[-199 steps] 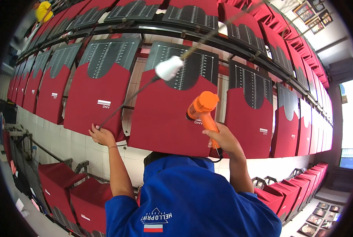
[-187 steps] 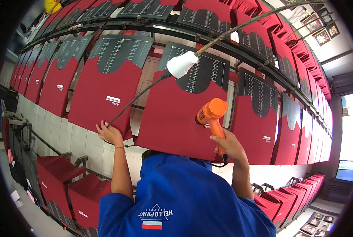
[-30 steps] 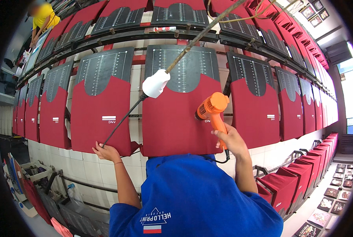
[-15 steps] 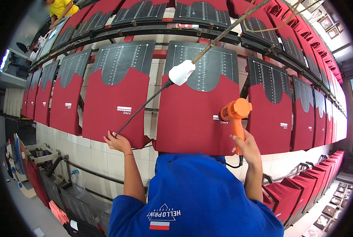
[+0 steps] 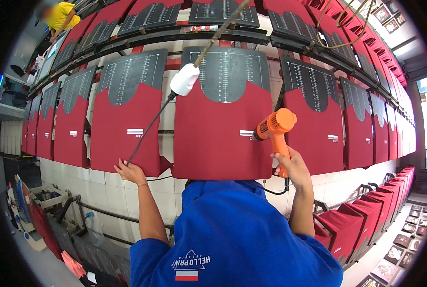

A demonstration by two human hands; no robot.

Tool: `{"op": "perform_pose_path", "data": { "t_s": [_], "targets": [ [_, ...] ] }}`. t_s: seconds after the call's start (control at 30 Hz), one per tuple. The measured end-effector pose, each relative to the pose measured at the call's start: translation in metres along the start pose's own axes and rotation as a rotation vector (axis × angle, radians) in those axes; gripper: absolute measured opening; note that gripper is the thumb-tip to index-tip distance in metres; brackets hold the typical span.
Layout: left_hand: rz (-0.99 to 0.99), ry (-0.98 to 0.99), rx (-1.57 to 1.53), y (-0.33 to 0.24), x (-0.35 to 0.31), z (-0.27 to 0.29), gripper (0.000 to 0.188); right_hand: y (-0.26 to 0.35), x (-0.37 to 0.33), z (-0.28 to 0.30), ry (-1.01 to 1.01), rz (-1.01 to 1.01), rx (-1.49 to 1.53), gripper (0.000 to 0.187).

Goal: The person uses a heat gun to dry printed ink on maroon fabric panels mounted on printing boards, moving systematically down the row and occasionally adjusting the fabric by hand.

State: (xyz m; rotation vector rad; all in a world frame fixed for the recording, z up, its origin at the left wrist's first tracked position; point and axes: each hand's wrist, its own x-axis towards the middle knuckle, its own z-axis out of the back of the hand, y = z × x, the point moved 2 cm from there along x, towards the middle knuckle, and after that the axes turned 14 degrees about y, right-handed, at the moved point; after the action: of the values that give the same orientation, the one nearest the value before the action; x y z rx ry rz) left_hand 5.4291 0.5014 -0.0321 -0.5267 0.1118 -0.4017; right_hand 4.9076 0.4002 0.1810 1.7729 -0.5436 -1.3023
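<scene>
My right hand is wrapped round the handle of an orange heat gun. Its dark nozzle points left, over the right end of a small white print on a dark red garment panel, partly hiding the print. Fingers closed, my left hand holds a thin black power cord near the lower edge of the neighbouring red panel. From that hand the cord runs up to a white plug connector hanging on a brownish cable, and also trails right toward the gun.
Red panels lie on dark boards with white scale marks, in long rows on metal rails. More red-covered boards stand at lower right. A person in a yellow shirt is at far upper left. A beige cable loops overhead.
The whole view has shifted, so the panels appear further left. The heat gun's nozzle sits slightly further right against the print. Both hands keep their hold.
</scene>
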Motion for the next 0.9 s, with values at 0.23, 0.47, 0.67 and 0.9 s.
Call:
{"op": "perform_pose_path", "data": {
  "t_s": [0.23, 0.47, 0.67, 0.9],
  "targets": [
    [-0.161, 0.093, 0.004, 0.041, 0.015, 0.002, 0.036, -0.009, -0.009, 0.006, 0.042, -0.018, 0.039, 0.037],
    [-0.231, 0.066, 0.101, 0.048, 0.023, 0.054, 0.036, -0.016, -0.003, 0.000, 0.102, -0.014, 0.053, 0.036],
    [-0.245, -0.116, 0.207, 0.069, 0.098, 0.117, 0.036, -0.016, 0.026, -0.046, 0.061, 0.027, 0.028, 0.041],
    [-0.432, -0.508, 0.280, 0.098, 0.264, 0.211, 0.037, 0.012, 0.067, -0.166, 0.072, 0.053, -0.010, 0.038]
  ]
}}
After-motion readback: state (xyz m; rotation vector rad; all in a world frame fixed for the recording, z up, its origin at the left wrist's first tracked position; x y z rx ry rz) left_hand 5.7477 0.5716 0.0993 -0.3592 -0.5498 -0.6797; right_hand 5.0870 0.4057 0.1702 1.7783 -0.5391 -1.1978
